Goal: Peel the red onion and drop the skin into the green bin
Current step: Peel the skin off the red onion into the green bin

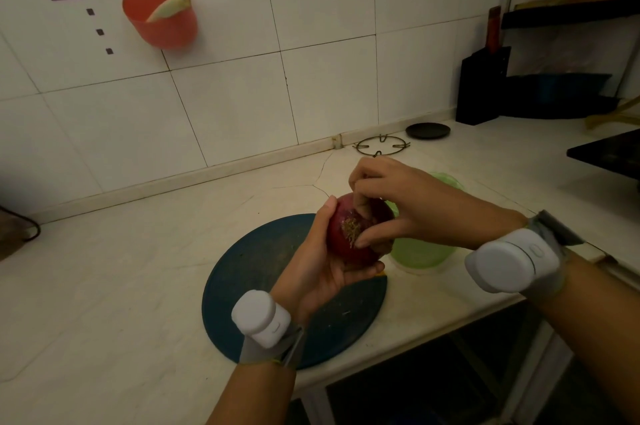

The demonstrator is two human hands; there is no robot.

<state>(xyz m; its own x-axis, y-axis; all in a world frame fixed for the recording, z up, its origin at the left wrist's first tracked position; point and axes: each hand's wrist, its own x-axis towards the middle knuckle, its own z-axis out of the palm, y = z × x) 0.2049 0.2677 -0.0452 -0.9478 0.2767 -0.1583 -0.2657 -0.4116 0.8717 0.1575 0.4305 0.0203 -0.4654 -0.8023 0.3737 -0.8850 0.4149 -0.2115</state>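
The left hand [311, 268] grips the round red onion [349, 249] over the round dark blue board [259, 279], just beside the green plastic bin [422, 255], so the right hand [415, 209], its fingers pinching skin by the hairy root, should pull slowly and gently.

My left forearm ran up from the bottom middle of the frame; my left hand [320, 253] lay palm up at centre, fingers and thumb curled round the red onion [346, 249]. My right hand [412, 202] reached in from the right edge, fingertips and thumb bent, pinching the onion's top.
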